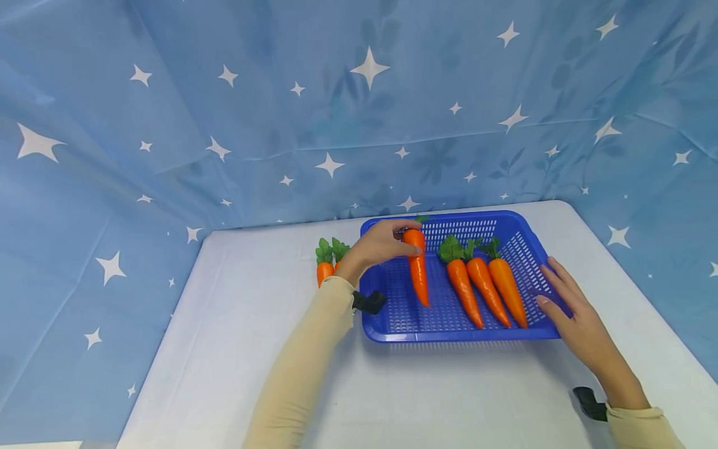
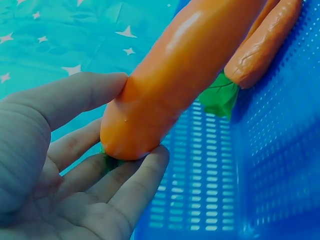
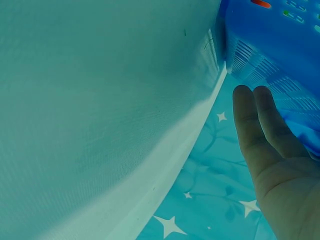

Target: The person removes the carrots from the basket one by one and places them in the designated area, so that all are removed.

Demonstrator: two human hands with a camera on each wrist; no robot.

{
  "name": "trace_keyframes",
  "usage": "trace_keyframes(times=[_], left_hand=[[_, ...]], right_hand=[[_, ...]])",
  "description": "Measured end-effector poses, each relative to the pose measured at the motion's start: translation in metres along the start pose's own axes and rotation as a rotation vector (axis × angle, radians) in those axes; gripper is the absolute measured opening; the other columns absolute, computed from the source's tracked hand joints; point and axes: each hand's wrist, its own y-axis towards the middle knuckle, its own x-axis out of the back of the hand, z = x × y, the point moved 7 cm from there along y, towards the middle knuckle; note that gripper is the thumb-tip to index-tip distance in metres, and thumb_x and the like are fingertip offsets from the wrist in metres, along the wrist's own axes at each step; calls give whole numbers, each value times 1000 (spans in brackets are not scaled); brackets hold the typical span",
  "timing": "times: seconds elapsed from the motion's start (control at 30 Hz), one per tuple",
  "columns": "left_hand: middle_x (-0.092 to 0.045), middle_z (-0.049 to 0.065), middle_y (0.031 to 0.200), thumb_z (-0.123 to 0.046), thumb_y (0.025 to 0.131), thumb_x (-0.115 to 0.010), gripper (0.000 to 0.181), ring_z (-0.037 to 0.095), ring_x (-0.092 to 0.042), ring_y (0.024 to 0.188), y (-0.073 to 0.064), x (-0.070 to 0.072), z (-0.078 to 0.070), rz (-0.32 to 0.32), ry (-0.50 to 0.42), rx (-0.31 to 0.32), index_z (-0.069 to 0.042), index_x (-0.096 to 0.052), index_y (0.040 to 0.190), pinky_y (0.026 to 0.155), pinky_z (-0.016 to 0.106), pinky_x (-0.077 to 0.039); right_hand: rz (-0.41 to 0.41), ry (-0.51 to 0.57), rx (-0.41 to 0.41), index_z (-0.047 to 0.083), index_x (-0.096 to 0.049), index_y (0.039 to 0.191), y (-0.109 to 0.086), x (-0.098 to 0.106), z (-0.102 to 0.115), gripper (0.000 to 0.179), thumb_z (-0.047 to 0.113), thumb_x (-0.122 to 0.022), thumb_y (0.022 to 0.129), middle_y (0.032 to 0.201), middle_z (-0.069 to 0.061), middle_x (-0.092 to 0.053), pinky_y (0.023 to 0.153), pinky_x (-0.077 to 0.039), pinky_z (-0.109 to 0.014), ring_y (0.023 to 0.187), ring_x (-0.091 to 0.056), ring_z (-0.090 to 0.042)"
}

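Over the blue basket (image 1: 449, 337), left fingers (image 2: 142, 187) pinching a carrot (image 1: 418, 274), right fingers (image 3: 248, 117) extended alongside

head view forward-down from above, wrist views close-up, blue basket (image 1: 426, 337) common to all

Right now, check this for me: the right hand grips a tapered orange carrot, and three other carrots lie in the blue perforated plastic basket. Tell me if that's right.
Not quite: the head view shows the left hand gripping the tapered orange carrot, not the right. The three other carrots do lie in the blue perforated plastic basket.
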Motion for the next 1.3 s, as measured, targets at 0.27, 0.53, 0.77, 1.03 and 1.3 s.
trace_keyframes(times=[0.27, 0.53, 0.77, 1.03, 1.3], left_hand=[[-55, -6, 131, -32, 84, -76, 53, 19, -54, 112, -11, 21, 4, -8, 32, 20, -30, -60, 135, 97, 42, -47], [-53, -7, 136, -34, 83, -75, 50, 19, -50, 124, -25, 45, 7, -44, 41, 44, -34, -61, 131, 107, 49, -38], [-46, -8, 144, -34, 84, -74, 50, 23, -44, 131, -38, 67, 18, -44, 41, 65, -35, -60, 132, 102, 46, -45], [-45, -7, 146, -32, 85, -74, 51, 25, -44, 133, -58, 91, 31, -51, -18, 65, -31, -59, 134, 104, 45, -44], [-44, -7, 147, -32, 84, -76, 52, 26, -41, 137, -75, 113, 52, -77, -11, 105, -33, -58, 134, 107, 48, -40]], right_hand=[[6, -4, -9, 24, -19, 157, 0, 0, 0, 61, 25, -47, 103, 165, 6, -1, 103, -6, -77, 150, 2, -26], [11, 4, -7, 23, -18, 158, 1, 0, -1, 61, 25, -45, 104, 165, 6, -1, 104, -4, -77, 150, 3, -28], [11, -4, -23, 25, -17, 158, 0, 0, -1, 61, 26, -46, 103, 165, 4, 0, 103, -5, -77, 150, 3, -32], [16, 0, -20, 24, -17, 158, 1, 1, -1, 61, 26, -46, 103, 165, 5, 0, 104, -4, -76, 150, 3, -29], [16, 1, -19, 22, -16, 158, 0, 2, 2, 62, 25, -45, 104, 165, 2, 0, 103, -4, -77, 149, 3, -33]])
